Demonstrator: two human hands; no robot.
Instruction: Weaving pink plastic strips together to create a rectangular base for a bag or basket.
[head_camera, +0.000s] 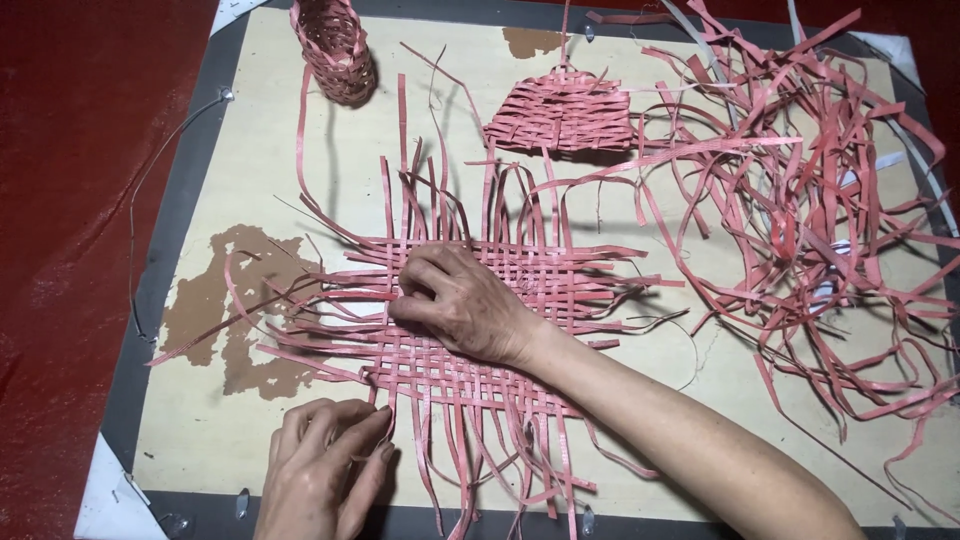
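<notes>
A flat mat of woven pink strips (560, 275) lies in the middle of a pale board (250, 180), with loose strip ends sticking out on all sides. My right hand (460, 300) rests palm down on the mat's left part, fingers curled against the weave. My left hand (325, 465) is at the near edge, its fingertips pinched on a loose strip end (388, 425) that hangs from the mat's near left corner.
A small woven pink basket (335, 45) stands at the far left of the board. A half-woven pink piece (562, 112) lies at the far middle. A big tangle of loose pink strips (810, 200) covers the right side. Red floor (60, 200) surrounds the board.
</notes>
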